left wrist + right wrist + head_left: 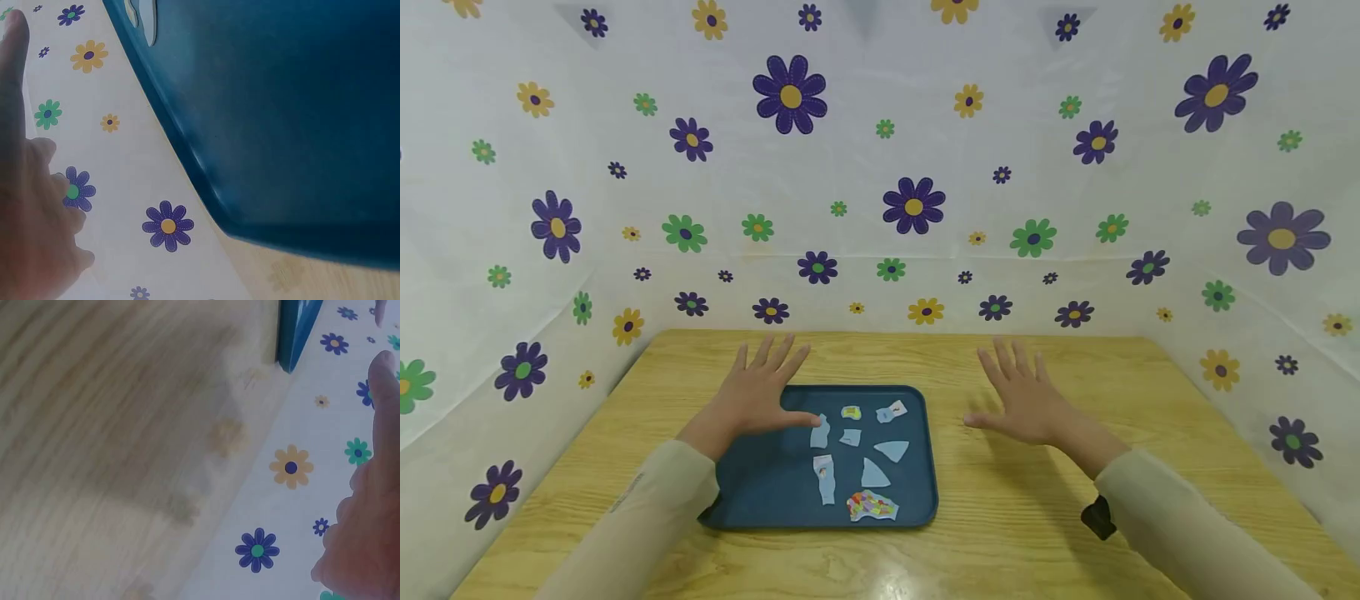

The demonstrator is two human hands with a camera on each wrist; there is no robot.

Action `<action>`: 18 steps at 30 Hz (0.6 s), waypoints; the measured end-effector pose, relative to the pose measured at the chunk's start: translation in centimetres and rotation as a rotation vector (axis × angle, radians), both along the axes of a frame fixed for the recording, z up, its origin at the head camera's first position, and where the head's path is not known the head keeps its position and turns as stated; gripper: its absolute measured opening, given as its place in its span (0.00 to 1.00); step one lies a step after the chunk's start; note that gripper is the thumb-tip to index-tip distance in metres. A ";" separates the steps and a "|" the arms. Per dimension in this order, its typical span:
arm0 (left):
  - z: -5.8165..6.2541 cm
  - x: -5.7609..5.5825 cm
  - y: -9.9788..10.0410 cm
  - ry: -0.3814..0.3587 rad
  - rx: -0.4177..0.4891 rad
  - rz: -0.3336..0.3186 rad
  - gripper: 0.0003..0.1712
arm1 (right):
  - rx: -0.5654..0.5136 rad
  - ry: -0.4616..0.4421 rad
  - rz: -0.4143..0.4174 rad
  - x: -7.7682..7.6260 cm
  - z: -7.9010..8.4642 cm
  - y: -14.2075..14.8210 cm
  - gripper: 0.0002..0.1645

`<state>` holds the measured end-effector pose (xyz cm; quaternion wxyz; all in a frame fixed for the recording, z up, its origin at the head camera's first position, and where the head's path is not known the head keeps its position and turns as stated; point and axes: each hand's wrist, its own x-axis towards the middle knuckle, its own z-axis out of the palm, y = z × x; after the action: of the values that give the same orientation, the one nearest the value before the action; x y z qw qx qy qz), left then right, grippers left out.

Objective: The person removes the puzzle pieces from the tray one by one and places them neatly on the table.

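Dark blue tray (767, 492) on wooden table (1037, 542); eight flat pieces (826, 483) inside, mostly pale blue, largely in right half. Multicoloured piece (874, 507) near front rim, yellow-green piece (851, 412) toward back. Left hand (754, 400) over tray's left side, fingers straight, spread; thumb tip overlaps one piece, contact hard to judge. Right hand (1022, 404) right of tray, fingers likewise spread. Whole layout only in head view; left wrist view: bare tray corner close up.
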<state>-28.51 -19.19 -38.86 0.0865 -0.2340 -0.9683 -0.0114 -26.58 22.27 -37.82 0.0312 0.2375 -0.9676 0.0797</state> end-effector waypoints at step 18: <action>-0.8 2.5 -5.1 -0.045 0.124 -0.049 0.58 | -0.306 -0.037 0.057 1.4 -2.0 -3.6 0.60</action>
<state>-26.05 -24.28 -39.67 0.0788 -0.2515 -0.9614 -0.0787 -25.19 18.69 -39.87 0.0471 0.2557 -0.9375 0.2313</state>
